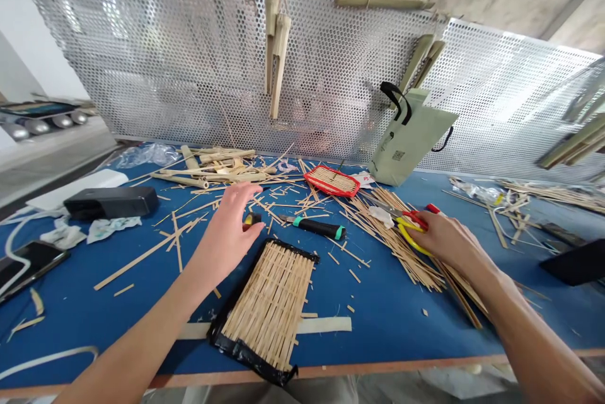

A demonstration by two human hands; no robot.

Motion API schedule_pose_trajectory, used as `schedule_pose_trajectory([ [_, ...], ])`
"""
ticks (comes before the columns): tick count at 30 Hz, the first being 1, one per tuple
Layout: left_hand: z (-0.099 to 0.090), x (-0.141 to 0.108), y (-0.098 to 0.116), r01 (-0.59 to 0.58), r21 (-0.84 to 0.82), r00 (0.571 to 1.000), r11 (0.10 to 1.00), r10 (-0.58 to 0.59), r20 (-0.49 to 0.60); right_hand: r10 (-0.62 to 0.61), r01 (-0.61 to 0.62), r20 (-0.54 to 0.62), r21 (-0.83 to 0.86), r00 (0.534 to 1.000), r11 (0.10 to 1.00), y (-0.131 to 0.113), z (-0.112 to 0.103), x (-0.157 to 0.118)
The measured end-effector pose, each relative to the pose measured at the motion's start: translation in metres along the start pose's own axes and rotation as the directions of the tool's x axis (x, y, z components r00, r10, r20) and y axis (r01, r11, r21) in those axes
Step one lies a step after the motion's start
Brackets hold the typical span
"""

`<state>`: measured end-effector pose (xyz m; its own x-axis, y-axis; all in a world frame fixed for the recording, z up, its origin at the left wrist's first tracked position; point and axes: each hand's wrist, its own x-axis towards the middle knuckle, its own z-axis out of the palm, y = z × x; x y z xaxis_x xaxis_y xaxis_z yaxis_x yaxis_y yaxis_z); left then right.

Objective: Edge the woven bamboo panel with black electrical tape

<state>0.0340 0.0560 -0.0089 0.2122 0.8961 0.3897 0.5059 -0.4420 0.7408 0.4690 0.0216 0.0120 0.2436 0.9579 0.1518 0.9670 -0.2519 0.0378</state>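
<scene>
A woven bamboo panel lies in front of me, with black tape along its left, top and bottom edges. My left hand is above its upper left corner, fingers curved and thumb apart. A small black and yellow roll, which looks like tape, shows between thumb and fingers; I see no firm grip on it. On the right, my right hand is closed on the red and yellow handles of scissors, whose blades point left over bamboo strips. A black and green knife lies between the hands.
Bamboo strips lie loose over the blue tabletop. Behind them are a red-edged woven piece and a pale green bag. A black case and a phone are at left. A perforated metal screen closes the back.
</scene>
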Motion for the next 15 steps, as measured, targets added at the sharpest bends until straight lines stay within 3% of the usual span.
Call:
schedule_pose_trajectory([
  [4, -0.003, 0.002, -0.011, 0.015, 0.147, 0.998, 0.989, -0.024, 0.058, 0.004, -0.004, 0.001, 0.047, 1.0, 0.999, 0.019, 0.013, -0.005],
  [8, -0.004, 0.004, -0.019, -0.016, 0.163, 0.99, 0.986, -0.007, 0.142, -0.034, 0.047, -0.112, 0.119, 0.993, 0.992, 0.0, -0.005, -0.014],
  [12, -0.005, 0.003, -0.016, -0.102, 0.21, 0.964, 0.972, 0.044, 0.263, -0.151, 0.203, -0.207, 0.258, 0.967, 0.945, -0.062, -0.031, -0.026],
  [13, -0.005, 0.002, -0.015, -0.117, 0.214, 0.952, 0.97, 0.048, 0.302, -0.234, 0.292, -0.206, 0.322, 0.95, 0.901, -0.084, -0.035, -0.029],
  [15, -0.006, 0.001, -0.012, -0.131, 0.198, 0.93, 0.971, 0.052, 0.364, -0.413, 0.509, -0.297, 0.503, 0.861, 0.699, -0.127, -0.039, -0.036],
])
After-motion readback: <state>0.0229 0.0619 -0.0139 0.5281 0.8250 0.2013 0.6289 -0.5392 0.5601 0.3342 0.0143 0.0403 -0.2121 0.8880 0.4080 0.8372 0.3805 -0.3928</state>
